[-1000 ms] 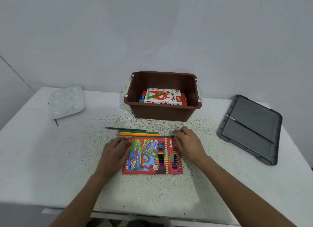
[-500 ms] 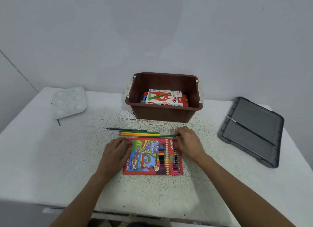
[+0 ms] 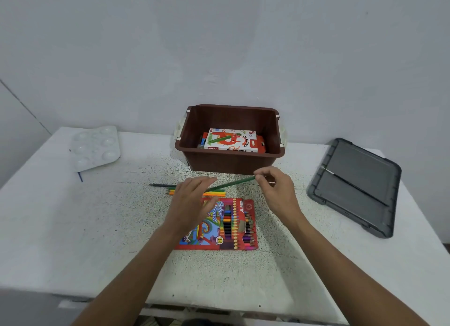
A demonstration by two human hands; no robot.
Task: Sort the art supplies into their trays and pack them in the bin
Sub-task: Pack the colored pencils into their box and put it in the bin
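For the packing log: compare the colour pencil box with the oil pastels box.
The colour pencil box lies on the table; the oil pastels box sits inside the brown bin. The pencil box is mainly red, the pastels box mainly white. Both are printed cartons.

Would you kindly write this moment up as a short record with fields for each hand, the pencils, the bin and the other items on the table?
right hand: pinches one end of the green pencil, which slants toward the left hand
left hand: fingers straight, above the loose pencils; contact unclear
loose pencils: side by side just beyond the pencil box
bin: open, oil pastels box inside
lid: on the table, right of the bin
palette: far left of the table
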